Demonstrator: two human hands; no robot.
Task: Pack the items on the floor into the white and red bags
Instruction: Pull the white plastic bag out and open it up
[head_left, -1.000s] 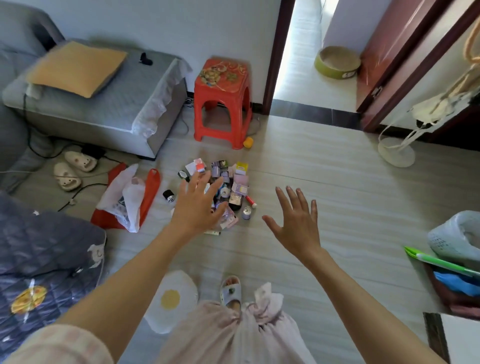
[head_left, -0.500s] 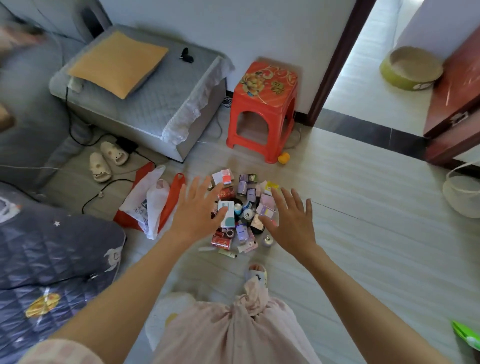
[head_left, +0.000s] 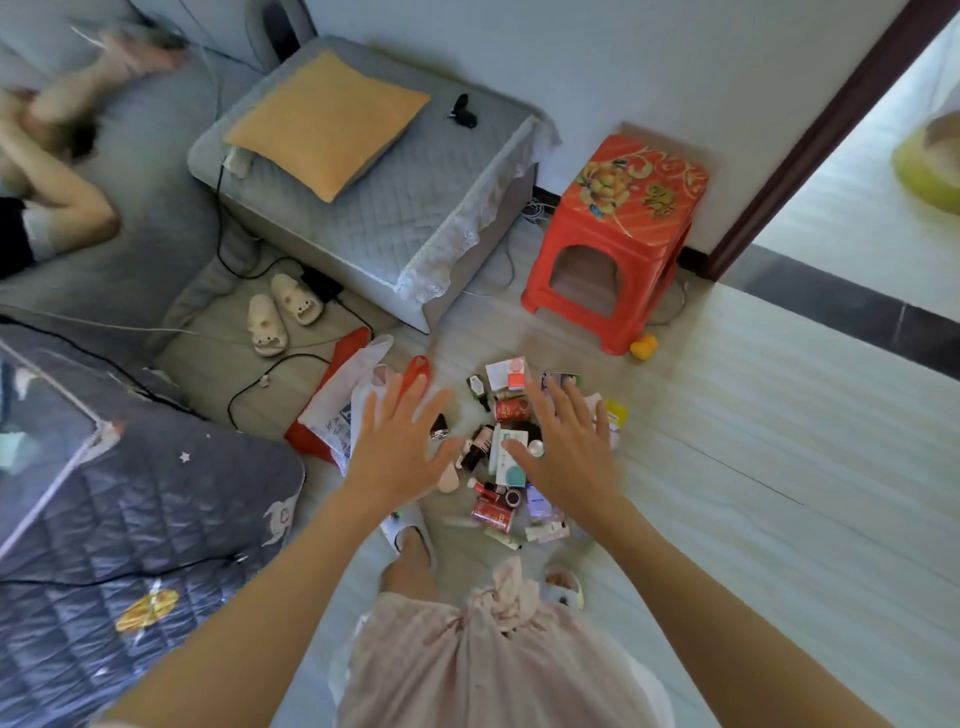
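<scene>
A pile of small items (head_left: 506, 457), boxes, cans, bottles and tubes, lies on the pale floor in front of my feet. Just left of it lie a crumpled white bag (head_left: 337, 410) and a red bag (head_left: 343, 353), one on the other. My left hand (head_left: 400, 447) hovers with fingers spread over the gap between the bags and the pile, holding nothing. My right hand (head_left: 566, 441) is spread above the right half of the pile, also empty, and hides some items.
A red plastic stool (head_left: 618, 234) stands behind the pile with a small yellow toy (head_left: 644, 345) at its foot. A grey cushioned seat (head_left: 374, 208), slippers (head_left: 283, 312) and cables (head_left: 270, 374) are to the left. A person (head_left: 52, 171) lies on the sofa. A dark quilt (head_left: 119, 519) is lower left.
The view has swung left and closer to the pile. Both hands have come nearer together over the items; the right hand now covers the pile's right side.
</scene>
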